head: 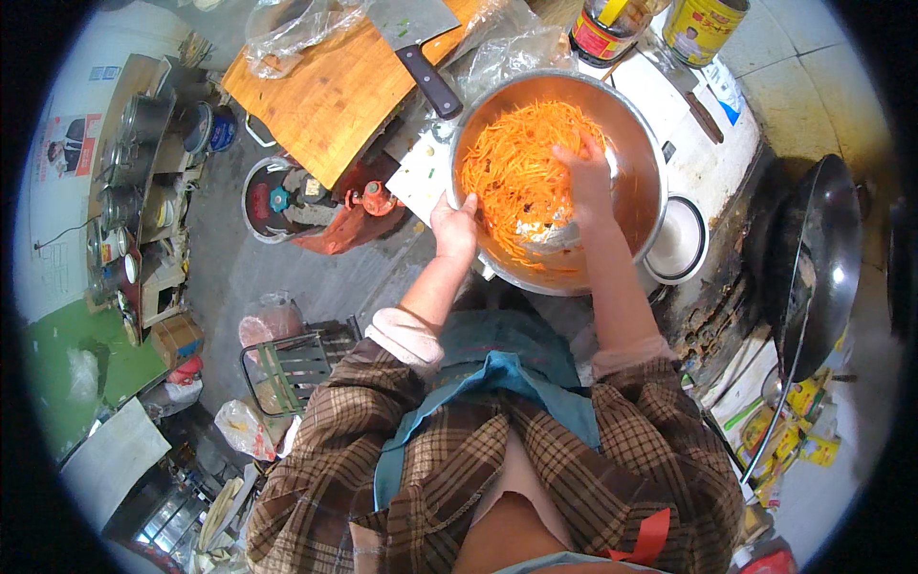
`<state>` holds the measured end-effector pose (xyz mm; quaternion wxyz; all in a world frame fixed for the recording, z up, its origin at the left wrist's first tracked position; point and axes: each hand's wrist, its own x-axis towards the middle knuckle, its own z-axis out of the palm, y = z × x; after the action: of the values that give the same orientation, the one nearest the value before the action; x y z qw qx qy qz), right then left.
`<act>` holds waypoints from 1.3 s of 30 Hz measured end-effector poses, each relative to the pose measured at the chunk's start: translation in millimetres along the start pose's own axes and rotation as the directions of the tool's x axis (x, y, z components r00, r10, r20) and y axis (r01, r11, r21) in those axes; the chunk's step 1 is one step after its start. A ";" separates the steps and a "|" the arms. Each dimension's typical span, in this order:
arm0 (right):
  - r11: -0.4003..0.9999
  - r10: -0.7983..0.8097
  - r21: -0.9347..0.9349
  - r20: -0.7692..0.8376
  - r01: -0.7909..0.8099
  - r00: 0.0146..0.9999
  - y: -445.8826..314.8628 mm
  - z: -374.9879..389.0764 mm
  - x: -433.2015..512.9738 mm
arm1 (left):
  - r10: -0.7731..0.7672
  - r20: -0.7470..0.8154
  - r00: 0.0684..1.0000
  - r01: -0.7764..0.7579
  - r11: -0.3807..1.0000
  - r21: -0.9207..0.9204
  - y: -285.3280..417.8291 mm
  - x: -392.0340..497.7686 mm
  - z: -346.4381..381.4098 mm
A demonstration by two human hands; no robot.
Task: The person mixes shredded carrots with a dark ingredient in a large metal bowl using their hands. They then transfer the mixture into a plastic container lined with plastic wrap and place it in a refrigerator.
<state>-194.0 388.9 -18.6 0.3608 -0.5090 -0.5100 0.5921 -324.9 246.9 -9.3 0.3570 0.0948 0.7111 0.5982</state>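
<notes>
A large stainless-steel bowl (640, 188) stands before me at the edge of a white worktop, holding a heap of orange shreds that look like carrot (513, 154). My left hand (455, 228) grips the bowl's left rim, its thumb over the inside edge. Inside the bowl, my right hand (591, 179) reaches into the right side of the shreds. Its fingertips are partly hidden and slightly blurred, so whether they clasp any shreds is unclear. A few dark bits lie among the shreds, and bare shiny metal shows near the bowl's bottom.
A cleaver (429, 79) lies on a wooden cutting board (323, 100), its handle jutting toward the bowl. Right of the bowl are a white container (675, 240), a knife (703, 117), a sauce jar (604, 36) and a yellow can (703, 30). A black wok (825, 265) stands tilted farther right.
</notes>
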 end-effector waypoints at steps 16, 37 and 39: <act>0.414 -0.357 -0.753 0.381 0.511 0.853 38.1 -22.4 -5.9 | 0.015 -0.022 1.000 -0.016 1.000 -0.018 6.8 0.4 2.8; 0.290 -0.091 -0.856 0.421 0.428 0.903 22.7 52.7 -4.4 | 0.020 0.081 0.997 -0.011 0.994 -0.108 0.6 8.7 1.6; 0.241 -0.166 -0.757 0.585 0.608 0.794 25.7 70.5 -38.8 | 0.056 0.057 0.997 -0.050 0.994 -0.093 0.9 9.8 2.2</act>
<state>-251.5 329.9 -37.1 0.0394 -0.3451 -0.9215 0.1738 -330.9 254.4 -12.4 0.3662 0.1151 0.6692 0.6363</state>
